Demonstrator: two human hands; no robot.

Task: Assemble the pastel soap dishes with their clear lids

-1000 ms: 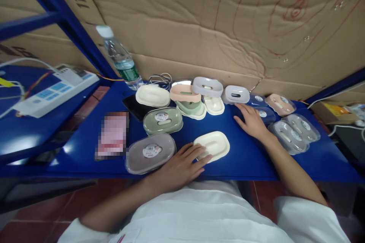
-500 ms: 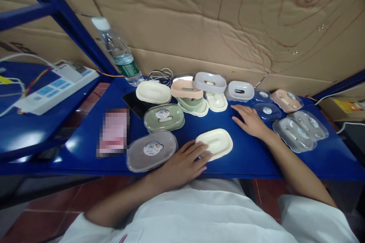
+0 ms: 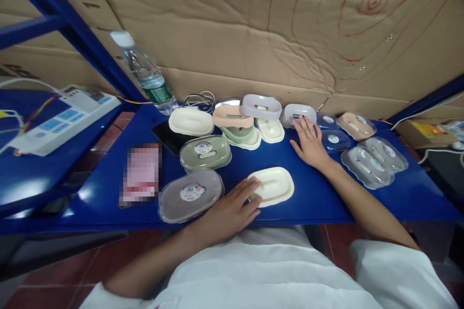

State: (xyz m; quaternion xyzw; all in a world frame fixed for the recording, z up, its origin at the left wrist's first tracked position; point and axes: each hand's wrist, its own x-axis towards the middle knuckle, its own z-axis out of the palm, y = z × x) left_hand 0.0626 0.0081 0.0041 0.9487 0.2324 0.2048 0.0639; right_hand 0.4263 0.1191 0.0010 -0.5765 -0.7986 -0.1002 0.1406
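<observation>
On the blue counter (image 3: 308, 203), the left hand (image 3: 237, 205) lies loosely open on the cream tray (image 3: 277, 186), the right hand (image 3: 310, 142) spreads at the lilac box (image 3: 288, 113), neither gripping, so a nudge could slide either.

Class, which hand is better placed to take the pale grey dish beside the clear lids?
Probably the right hand: it is at the pale grey dish, while the left hand lies farther off, over the cream tray.

- a cream oval tray (image 3: 278, 186) shows a smooth, matt surface
- a clear plastic water bottle (image 3: 140, 68) gleams, glossy
- the blue tabletop (image 3: 315, 205) shines smooth
- a creased cardboard panel (image 3: 203, 24) looks matt
</observation>
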